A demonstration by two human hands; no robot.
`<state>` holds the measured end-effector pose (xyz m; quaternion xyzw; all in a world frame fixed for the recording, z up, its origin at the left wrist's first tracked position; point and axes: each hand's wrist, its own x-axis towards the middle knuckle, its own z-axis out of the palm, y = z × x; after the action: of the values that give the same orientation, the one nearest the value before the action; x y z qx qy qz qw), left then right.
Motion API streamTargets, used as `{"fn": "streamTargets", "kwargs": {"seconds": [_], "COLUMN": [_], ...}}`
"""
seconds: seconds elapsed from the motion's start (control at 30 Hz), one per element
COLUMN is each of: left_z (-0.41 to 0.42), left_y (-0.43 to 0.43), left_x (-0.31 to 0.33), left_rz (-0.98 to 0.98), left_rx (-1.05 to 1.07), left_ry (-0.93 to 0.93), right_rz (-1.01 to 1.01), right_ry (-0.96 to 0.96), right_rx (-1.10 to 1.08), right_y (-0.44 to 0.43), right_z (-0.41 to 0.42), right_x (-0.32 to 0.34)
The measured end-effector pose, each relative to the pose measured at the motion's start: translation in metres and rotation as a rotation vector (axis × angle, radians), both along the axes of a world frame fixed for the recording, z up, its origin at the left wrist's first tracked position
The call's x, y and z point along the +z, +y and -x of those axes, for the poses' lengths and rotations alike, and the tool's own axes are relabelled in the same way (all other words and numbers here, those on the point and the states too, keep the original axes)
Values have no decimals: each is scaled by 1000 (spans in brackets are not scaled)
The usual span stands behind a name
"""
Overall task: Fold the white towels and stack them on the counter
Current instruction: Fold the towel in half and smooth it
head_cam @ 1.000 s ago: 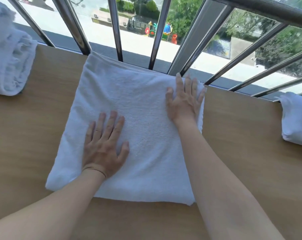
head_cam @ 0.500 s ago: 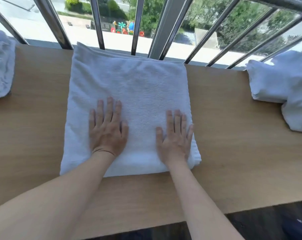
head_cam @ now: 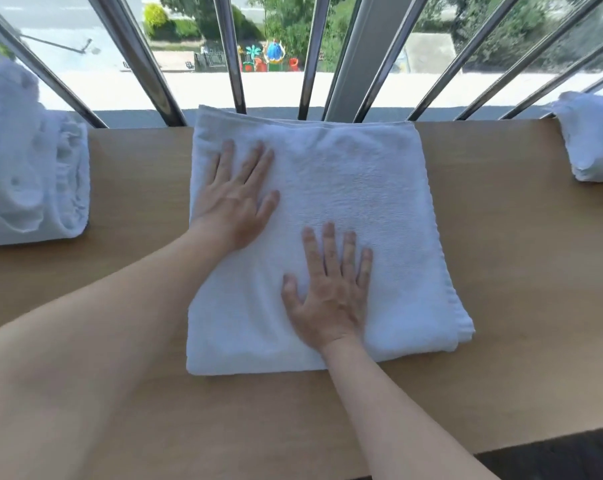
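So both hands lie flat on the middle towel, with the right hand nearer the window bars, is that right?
Not quite: the left hand is the one nearer the bars; the right hand lies nearer the person. Both do lie flat on the middle towel, as the head view shows.

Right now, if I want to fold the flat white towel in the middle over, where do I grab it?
Probably the two right corners of the flat white terry towel, coming from its right side. That edge lies free on the light wooden counter, while the left hand and right hand both press flat on its left and middle.
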<state>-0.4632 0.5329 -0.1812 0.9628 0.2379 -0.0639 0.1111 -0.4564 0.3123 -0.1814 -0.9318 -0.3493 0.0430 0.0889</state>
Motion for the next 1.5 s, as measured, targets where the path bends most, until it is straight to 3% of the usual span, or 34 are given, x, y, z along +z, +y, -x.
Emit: {"fn": "streamTargets", "kwargs": {"seconds": [0.47, 0.83, 1.07, 1.3, 1.5], "left_z": [-34, 63, 123, 166, 184], "left_y": [20, -93, -135, -157, -157], "left_x": [3, 3, 5, 7, 3], "left_rz": [-21, 51, 24, 70, 38], "left_rx": [93, 91, 59, 60, -75], "left_ry": [-62, -72, 43, 30, 60], "right_rz": [-29, -39, -27, 242, 260], "right_ry": [-18, 16, 58, 143, 127], "right_rx": [-27, -51, -63, -7, 55], "right_y": [1, 1, -2, -25, -106], "right_z": [-3, -4, -1, 8, 41], "right_x": [-4, -9, 2, 8, 16]}}
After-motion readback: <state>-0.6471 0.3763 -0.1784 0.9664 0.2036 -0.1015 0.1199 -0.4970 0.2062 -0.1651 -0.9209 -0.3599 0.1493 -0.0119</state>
